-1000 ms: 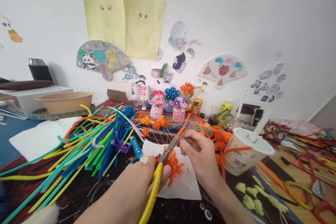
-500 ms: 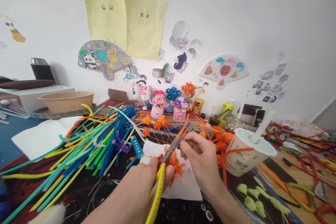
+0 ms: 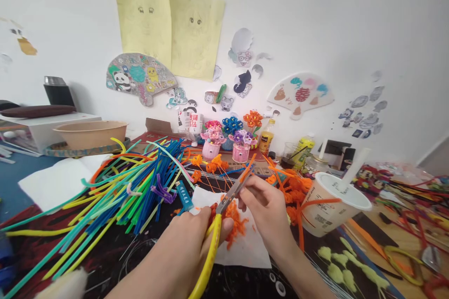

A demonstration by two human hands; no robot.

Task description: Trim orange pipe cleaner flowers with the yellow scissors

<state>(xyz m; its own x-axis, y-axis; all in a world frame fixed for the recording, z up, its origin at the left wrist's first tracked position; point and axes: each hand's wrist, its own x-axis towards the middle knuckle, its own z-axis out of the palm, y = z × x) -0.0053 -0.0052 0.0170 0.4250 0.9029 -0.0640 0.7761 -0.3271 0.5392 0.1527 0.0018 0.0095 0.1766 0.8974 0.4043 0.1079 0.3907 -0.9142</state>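
My left hand [image 3: 191, 238] is closed around yellow-handled scissors [image 3: 206, 261], whose metal blades slant up and to the right. Between the blade tips lies an orange pipe cleaner [image 3: 248, 168], its end sticking up past them. My right hand [image 3: 266, 210] pinches the pipe cleaner's lower part close beside the blades; the fingertips hide much of it. Below both hands, orange fuzz clippings [image 3: 236, 226] lie heaped on a white paper sheet [image 3: 245, 254]. Something red shows behind my left fingers, too covered to make out.
Loose coloured pipe cleaners [image 3: 140, 196] spread over the left side, near a blue tube [image 3: 184, 196]. A lidded cup [image 3: 326, 205] with a straw stands at right, by orange pipe-cleaner pieces [image 3: 294, 187]. Pink flower pots [image 3: 240, 152] stand behind. Other scissors [image 3: 403, 266] lie at far right.
The view shifts slightly, so everything sits a little further right. Both hands keep their grips, with the scissors still on the orange pipe cleaner; the blades' opening changes little.
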